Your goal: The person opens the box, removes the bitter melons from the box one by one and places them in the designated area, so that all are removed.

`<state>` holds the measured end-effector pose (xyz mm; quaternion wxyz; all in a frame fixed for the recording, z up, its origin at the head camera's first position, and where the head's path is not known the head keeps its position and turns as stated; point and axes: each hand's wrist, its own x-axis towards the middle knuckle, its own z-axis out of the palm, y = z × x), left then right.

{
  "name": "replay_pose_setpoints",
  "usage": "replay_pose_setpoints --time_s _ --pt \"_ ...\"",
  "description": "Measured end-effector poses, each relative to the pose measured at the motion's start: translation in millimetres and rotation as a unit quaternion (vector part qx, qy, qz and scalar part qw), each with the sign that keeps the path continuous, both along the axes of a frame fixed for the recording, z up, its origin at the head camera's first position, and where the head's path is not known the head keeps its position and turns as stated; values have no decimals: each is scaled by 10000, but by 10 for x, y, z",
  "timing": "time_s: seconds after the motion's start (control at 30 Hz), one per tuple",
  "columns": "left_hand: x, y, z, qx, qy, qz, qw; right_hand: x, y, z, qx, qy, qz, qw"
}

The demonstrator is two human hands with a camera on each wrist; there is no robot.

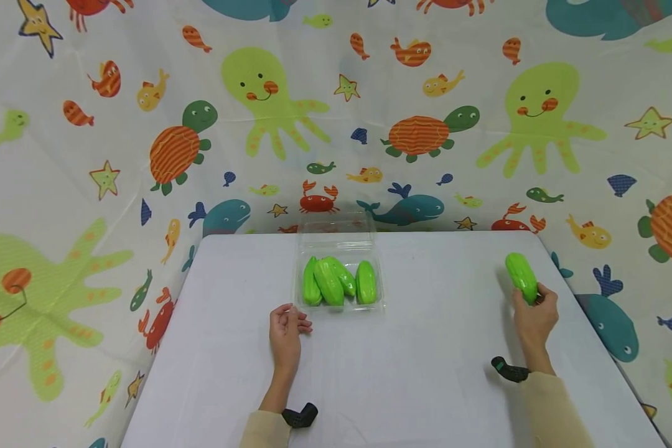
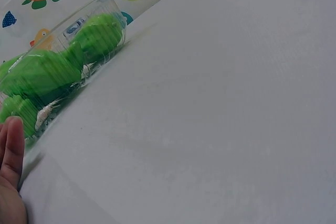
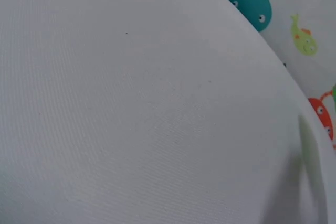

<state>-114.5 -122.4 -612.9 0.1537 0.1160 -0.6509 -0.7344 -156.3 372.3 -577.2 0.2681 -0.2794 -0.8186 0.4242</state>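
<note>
Sea-creature backdrop (image 1: 162, 62) behind a white table (image 1: 425, 336), and the two hands are working well apart on it. Clear box (image 1: 380, 292) sits near the far edge, lid (image 1: 336, 229) flipped back, with four cucumbers (image 1: 328, 283) inside: three bunched and overlapping on the left, one by itself on the right. A fifth cucumber (image 1: 521, 274) is way over by the table's right edge, right hand (image 1: 537, 316) pinching it by the near end, thumb one side, fingers the other. Can't tell if it's lifted or resting on the table; the right wrist view is mostly tabletop.

Left hand (image 1: 287, 326) is just beside the box's front left corner, fingers loosely bent, gripping nothing I can see. Not sure if it touches the plastic.

What'd bug me: the pinch is only at one end and the skin looks shiny, so I'd guess the long free part could twist loose. Drop it there and it might roll off the side. The box looks flimsy, so a bump from the left hand could probably scoot it or tip the lid forward. Also, the gap beside the loner looks tight; anything shoved in there might ride up on the pile and block the lid.
</note>
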Motion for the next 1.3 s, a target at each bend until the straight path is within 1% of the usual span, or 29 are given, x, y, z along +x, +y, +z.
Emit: replay_pose_setpoints --time_s 0.17,0.3,0.47,0.5,0.57,0.77,0.83,0.97,1.07,1.17,1.3 --pt "7 12 18 46 68 -5 10000 -34 89 -32 20 -132 -95 9999" --pt "8 19 24 37 99 -4 9999 -75 163 -76 25 -282 -82 9996" --pt "2 17 14 -16 -19 -8 10000 -98 246 -108 -134 -514 -38 9986" --pt "3 15 12 -22 -47 -13 10000 -95 258 -107 -164 -508 -18 9986" --pt "3 10 8 -43 -88 -26 9999 -99 287 -112 -151 -602 21 9981" --pt "1 -2 21 -56 -72 -33 10000 -118 359 -137 -113 -881 88 9960" --pt "6 -1 48 -53 -68 -45 10000 -121 371 -139 -137 -964 97 9952" --pt "61 26 207 -69 22 -72 9999 -138 388 -141 -165 -1108 110 9936" --pt "94 44 298 -85 47 -66 9999 -158 390 -122 -175 -1212 111 9924" --pt "96 43 307 -79 -16 -62 9999 -173 389 -99 -170 -1310 141 9911" --pt "98 41 319 -72 -108 -58 9999 -175 389 -86 -119 -1278 185 9916"
